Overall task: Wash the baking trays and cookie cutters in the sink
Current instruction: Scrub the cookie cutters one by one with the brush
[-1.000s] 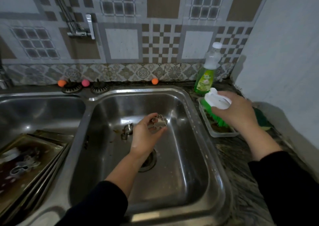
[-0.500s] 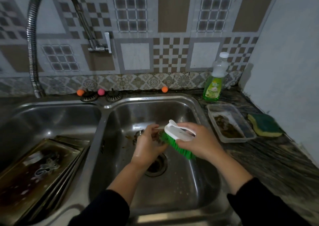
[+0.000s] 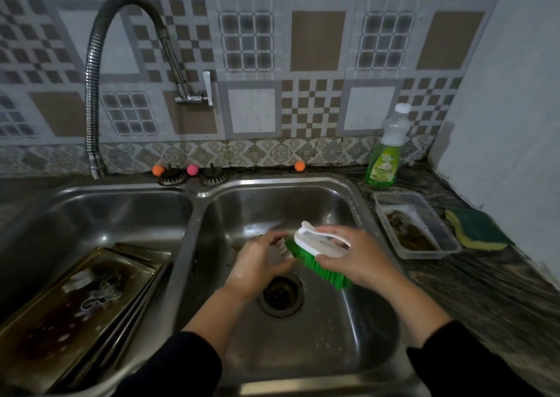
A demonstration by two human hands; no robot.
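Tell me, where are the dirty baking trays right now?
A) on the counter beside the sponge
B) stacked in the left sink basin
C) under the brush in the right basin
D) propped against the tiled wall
B: the baking trays lie stacked in the left sink basin, while the right hand holds the brush over the right basin.

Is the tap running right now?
Off, as far as I can see: no water falls from the tap, whose spout hangs over the left basin.
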